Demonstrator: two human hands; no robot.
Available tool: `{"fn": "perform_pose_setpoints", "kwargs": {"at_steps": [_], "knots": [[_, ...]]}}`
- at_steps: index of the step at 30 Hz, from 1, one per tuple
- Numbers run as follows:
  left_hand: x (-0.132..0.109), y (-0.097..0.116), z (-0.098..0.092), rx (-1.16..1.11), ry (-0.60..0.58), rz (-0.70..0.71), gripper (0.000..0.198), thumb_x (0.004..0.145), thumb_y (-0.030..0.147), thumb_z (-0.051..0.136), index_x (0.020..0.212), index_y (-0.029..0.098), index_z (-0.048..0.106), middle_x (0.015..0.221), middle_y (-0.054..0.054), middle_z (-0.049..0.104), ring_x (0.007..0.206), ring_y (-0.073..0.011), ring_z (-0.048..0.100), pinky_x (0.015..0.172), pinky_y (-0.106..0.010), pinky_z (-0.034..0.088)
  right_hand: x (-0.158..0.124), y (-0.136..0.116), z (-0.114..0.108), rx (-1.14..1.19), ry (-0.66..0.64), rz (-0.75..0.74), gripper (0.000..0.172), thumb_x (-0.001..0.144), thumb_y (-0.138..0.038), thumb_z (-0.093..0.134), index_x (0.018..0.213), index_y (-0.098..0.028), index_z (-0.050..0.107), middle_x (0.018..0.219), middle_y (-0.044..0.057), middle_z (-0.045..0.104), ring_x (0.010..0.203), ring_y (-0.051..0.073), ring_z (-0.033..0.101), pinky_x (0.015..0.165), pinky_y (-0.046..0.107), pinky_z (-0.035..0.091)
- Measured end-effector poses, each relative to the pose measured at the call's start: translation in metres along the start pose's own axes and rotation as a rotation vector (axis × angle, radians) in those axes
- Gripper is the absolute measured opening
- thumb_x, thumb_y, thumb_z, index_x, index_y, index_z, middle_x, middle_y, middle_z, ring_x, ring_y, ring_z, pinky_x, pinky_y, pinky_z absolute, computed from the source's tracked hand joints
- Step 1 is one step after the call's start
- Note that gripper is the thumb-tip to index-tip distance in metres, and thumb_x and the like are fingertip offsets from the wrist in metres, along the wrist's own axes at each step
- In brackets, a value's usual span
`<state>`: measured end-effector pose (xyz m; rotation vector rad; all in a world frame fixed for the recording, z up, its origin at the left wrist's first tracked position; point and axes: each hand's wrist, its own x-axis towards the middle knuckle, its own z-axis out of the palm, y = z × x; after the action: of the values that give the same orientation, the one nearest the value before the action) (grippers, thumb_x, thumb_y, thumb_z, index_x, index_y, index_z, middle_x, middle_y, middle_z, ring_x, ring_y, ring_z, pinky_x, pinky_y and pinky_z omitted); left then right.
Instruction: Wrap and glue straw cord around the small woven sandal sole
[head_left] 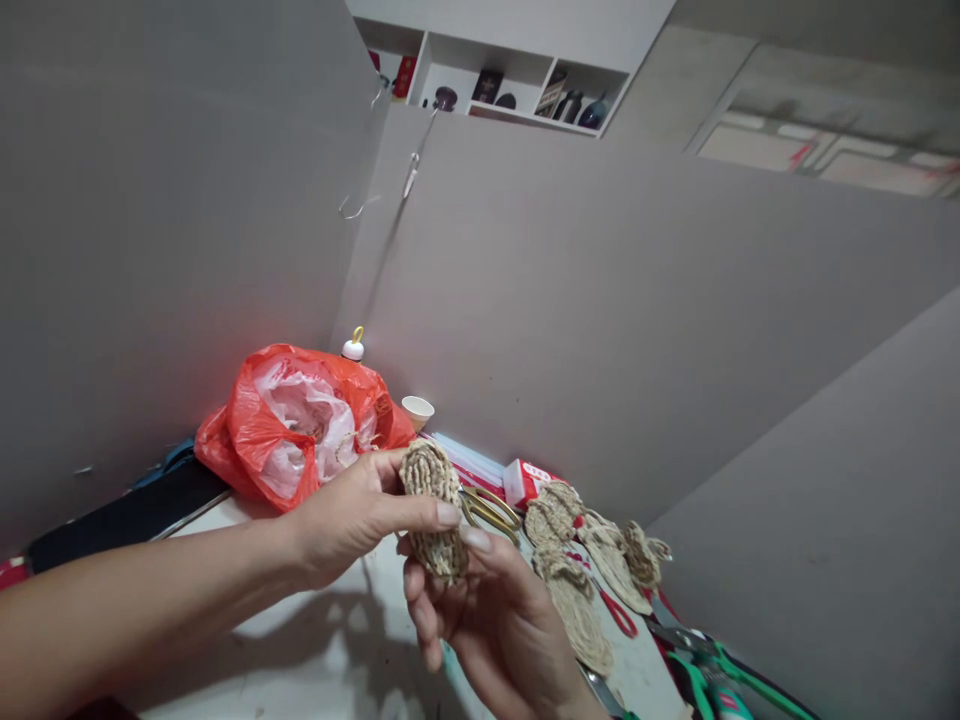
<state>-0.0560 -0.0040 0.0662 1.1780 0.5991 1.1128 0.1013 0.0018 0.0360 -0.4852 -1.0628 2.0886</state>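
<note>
A small oval piece woven from straw rope is held up between both hands above the table. My left hand pinches its upper part with thumb and fingers. My right hand supports it from below, thumb pressed on its lower edge. Behind the piece, gold-handled scissors lie on the table.
A red plastic bag holding white bags sits at the left by the grey partition. A paper cup, a red-and-white box, several woven straw sandals, and green-handled tools lie along the wall. A shelf hangs above.
</note>
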Motion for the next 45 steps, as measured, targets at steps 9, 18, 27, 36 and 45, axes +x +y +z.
{"fn": "perform_pose_setpoints", "kwargs": {"at_steps": [9, 18, 27, 36, 45], "knots": [[0.002, 0.018, -0.013, 0.177, -0.063, 0.001, 0.022, 0.08, 0.034, 0.067, 0.072, 0.013, 0.063, 0.065, -0.001, 0.058, 0.057, -0.011, 0.05, 0.056, -0.026, 0.039, -0.001, -0.002, 0.001, 0.064, 0.025, 0.064, 0.031, 0.075, -0.04, 0.071, 0.079, -0.009, 0.074, 0.066, 0.007, 0.073, 0.046, 0.012, 0.064, 0.037, 0.019, 0.054], [0.004, 0.006, -0.012, 0.065, -0.074, -0.045, 0.013, 0.076, 0.023, 0.07, 0.081, 0.014, 0.062, 0.066, -0.002, 0.064, 0.05, -0.0095, 0.054, 0.051, -0.023, 0.036, 0.003, 0.003, -0.002, 0.037, -0.01, 0.021, 0.031, 0.081, -0.042, 0.067, 0.084, -0.012, 0.074, 0.07, 0.007, 0.074, 0.049, 0.012, 0.066, 0.039, 0.018, 0.054], [0.005, 0.008, -0.011, 0.05, -0.145, -0.103, 0.017, 0.074, 0.021, 0.068, 0.088, 0.012, 0.063, 0.079, -0.006, 0.067, 0.069, -0.0159, 0.062, 0.067, -0.03, 0.046, 0.009, -0.018, -0.024, -0.206, 0.112, -0.163, 0.035, 0.076, -0.049, 0.073, 0.077, -0.013, 0.072, 0.059, 0.001, 0.065, 0.046, 0.01, 0.06, 0.043, 0.019, 0.052], [0.004, 0.013, -0.002, 0.133, -0.075, -0.153, 0.027, 0.07, 0.018, 0.065, 0.097, 0.015, 0.057, 0.08, -0.002, 0.062, 0.069, -0.0144, 0.057, 0.061, -0.026, 0.039, 0.008, -0.02, -0.019, -0.203, 0.17, -0.132, 0.024, 0.071, -0.032, 0.08, 0.08, -0.017, 0.063, 0.057, -0.007, 0.049, 0.04, 0.004, 0.04, 0.036, 0.016, 0.043], [0.001, 0.023, -0.005, 0.166, -0.098, -0.213, 0.026, 0.066, 0.01, 0.06, 0.091, 0.017, 0.057, 0.073, 0.004, 0.052, 0.065, -0.0104, 0.049, 0.06, -0.023, 0.041, 0.016, -0.03, -0.033, -0.683, 0.397, -0.61, 0.022, 0.083, -0.032, 0.069, 0.101, -0.024, 0.06, 0.1, 0.003, 0.062, 0.093, 0.018, 0.06, 0.074, 0.028, 0.053]]}}
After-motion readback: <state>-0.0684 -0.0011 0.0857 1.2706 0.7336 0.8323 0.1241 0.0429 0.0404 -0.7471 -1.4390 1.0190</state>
